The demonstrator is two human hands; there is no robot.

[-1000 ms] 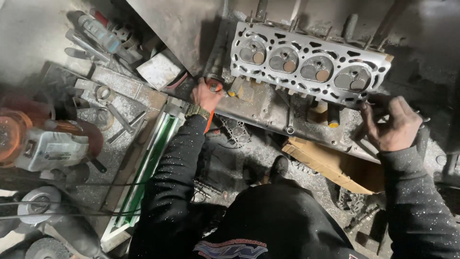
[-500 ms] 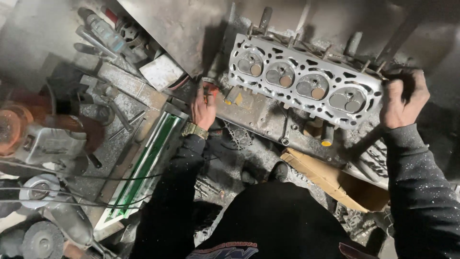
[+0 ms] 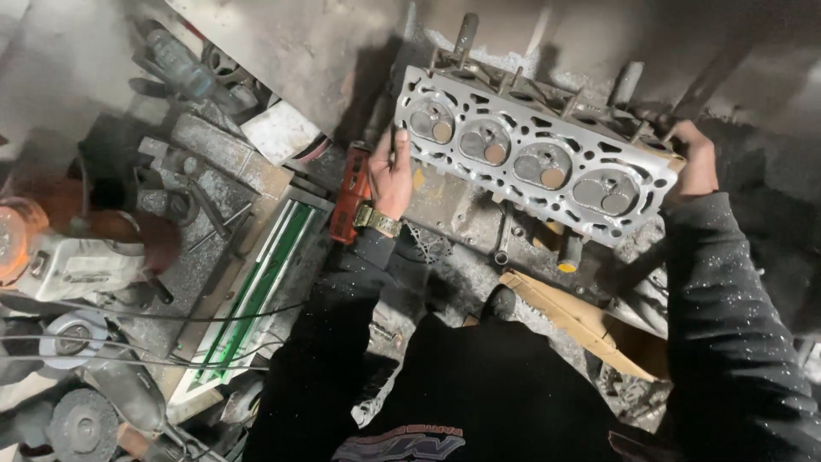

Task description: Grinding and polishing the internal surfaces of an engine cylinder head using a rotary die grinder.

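Observation:
A grey metal cylinder head (image 3: 530,145) with a row of round valve chambers faces up in front of me, tilted, its bolts sticking out at the far side. My left hand (image 3: 392,175), with a watch on the wrist, grips the head's left end. My right hand (image 3: 694,161) is closed on its right end. Both arms are in dark sleeves.
A red tool (image 3: 351,192) lies just left of my left hand. A green and white flat panel (image 3: 256,291) lies at lower left, with an angle grinder (image 3: 60,257), discs and cables further left. A brown cardboard piece (image 3: 581,321) lies under the head. A metal sheet (image 3: 291,51) leans behind.
My right hand rose from the bench to the head's right end and took hold. My left hand shifted up onto the left end. The head now sits higher and more tilted.

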